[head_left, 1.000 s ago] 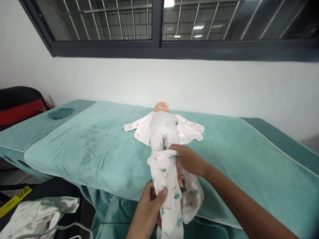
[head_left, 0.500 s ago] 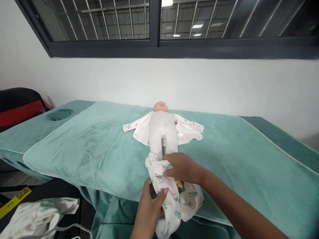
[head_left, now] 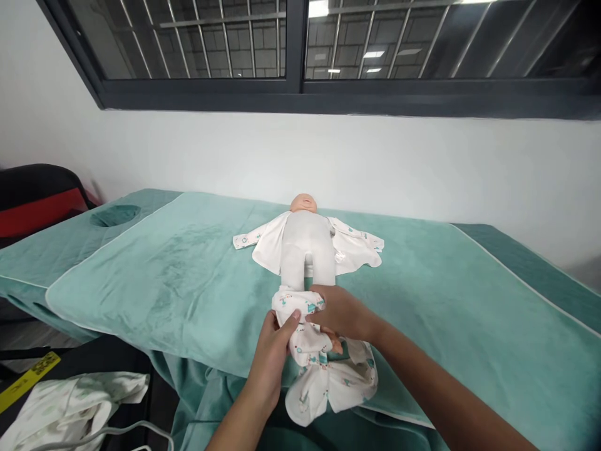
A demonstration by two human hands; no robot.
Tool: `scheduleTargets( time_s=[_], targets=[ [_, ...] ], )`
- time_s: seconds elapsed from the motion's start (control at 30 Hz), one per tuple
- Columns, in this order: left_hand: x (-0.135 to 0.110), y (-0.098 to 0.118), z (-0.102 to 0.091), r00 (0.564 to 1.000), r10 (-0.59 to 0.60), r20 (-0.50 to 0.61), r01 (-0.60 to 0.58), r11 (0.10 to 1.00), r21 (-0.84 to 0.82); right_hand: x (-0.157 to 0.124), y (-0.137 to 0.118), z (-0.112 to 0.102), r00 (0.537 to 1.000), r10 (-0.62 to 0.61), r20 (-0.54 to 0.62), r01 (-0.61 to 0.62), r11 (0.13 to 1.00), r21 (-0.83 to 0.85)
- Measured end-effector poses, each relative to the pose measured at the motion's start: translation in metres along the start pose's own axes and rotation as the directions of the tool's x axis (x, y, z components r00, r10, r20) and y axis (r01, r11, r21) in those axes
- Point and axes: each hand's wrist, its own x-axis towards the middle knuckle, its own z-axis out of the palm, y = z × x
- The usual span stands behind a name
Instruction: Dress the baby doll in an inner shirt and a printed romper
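A baby doll (head_left: pixel 308 235) with a grey-white cloth body lies on its back, head toward the wall. Spread open beneath it is a white printed baby shirt (head_left: pixel 267 247). Around the doll's lower leg on the left side are bunched white printed baby pants (head_left: pixel 307 341), their waist part hanging over the bed's near edge. My left hand (head_left: pixel 277 344) pinches the pants' cloth from the left, thumb on top. My right hand (head_left: pixel 340 313) grips the same cloth from the right at the leg. One bare doll foot (head_left: pixel 335 344) shows beside the pants.
A green plush sheet (head_left: pixel 164 269) covers the bed, which has a round hole (head_left: pixel 115 215) at its left end. At lower left, a printed cloth (head_left: pixel 70 401) and a grey cable (head_left: pixel 126 429) lie on a black surface. A black and red chair (head_left: pixel 42 200) stands at left.
My left hand has moved up along the pants toward the doll's leg. The cloth there is more gathered, and the hanging part has spread out below. My right hand stays nearly in place.
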Motion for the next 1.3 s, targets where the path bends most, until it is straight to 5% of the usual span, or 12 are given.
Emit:
scheduleTargets(
  time_s=[0.13,0.23,0.33,0.5,0.77,0.87,1.03,1.3],
  targets=[
    [0.013,-0.002,-0.014,0.996,0.033,-0.079,-0.018,0.984,0.18,0.011,0.002,0.0,0.986,-0.02,-0.163,-0.012,0.981,-0.192],
    [0.034,0.0,-0.031,0.977,0.189,-0.103,-0.144,0.929,0.341,0.023,0.004,0.002,0.95,-0.029,-0.311,-0.066,0.955,-0.289],
    [0.06,0.009,-0.045,0.949,0.312,0.036,-0.292,0.833,0.471,0.035,0.003,0.005,0.919,-0.027,-0.394,-0.118,0.934,-0.338],
    [0.091,0.022,-0.052,0.908,0.247,0.339,-0.399,0.757,0.517,0.05,0.001,0.007,0.864,0.03,-0.503,-0.197,0.938,-0.284],
    [0.114,0.026,-0.05,0.891,0.19,0.412,-0.37,0.83,0.418,0.053,0.01,0.006,0.885,0.135,-0.446,-0.207,0.971,-0.116],
    [0.126,0.03,-0.043,0.903,0.319,0.289,-0.424,0.773,0.472,0.051,0.011,0.005,0.901,0.149,-0.409,-0.205,0.974,-0.097],
    [0.151,0.04,-0.02,0.858,0.512,0.034,-0.429,0.679,0.596,0.047,0.012,0.006,0.922,0.185,-0.341,-0.228,0.97,-0.088],
    [0.142,0.04,-0.011,0.95,0.261,0.172,-0.312,0.833,0.458,0.046,0.015,-0.009,0.955,0.268,-0.13,-0.205,0.907,0.367]
  ],
)
